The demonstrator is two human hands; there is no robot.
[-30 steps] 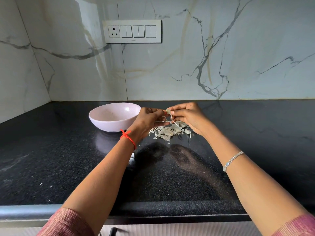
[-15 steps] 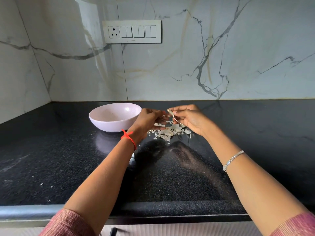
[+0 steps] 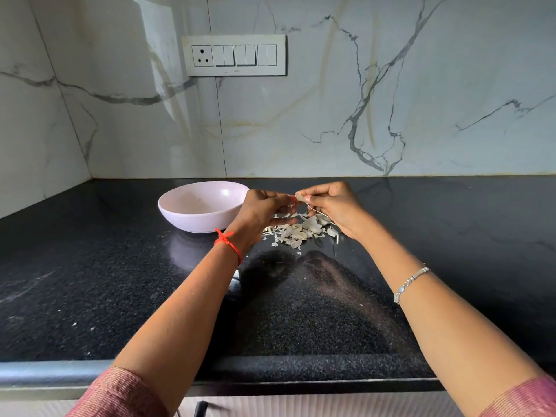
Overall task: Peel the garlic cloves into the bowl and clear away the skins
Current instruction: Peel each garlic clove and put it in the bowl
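Left hand and right hand both pinched the garlic clove — judged light, slippery, papery-skinned; grip its ends.

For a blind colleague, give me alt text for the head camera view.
The left hand and right hand pinch a garlic clove between them above a pile of papery skins on a black countertop. A pale pink bowl sits left of the hands, before a marble wall with a switch panel.

Black counter, pink bowl, garlic skins
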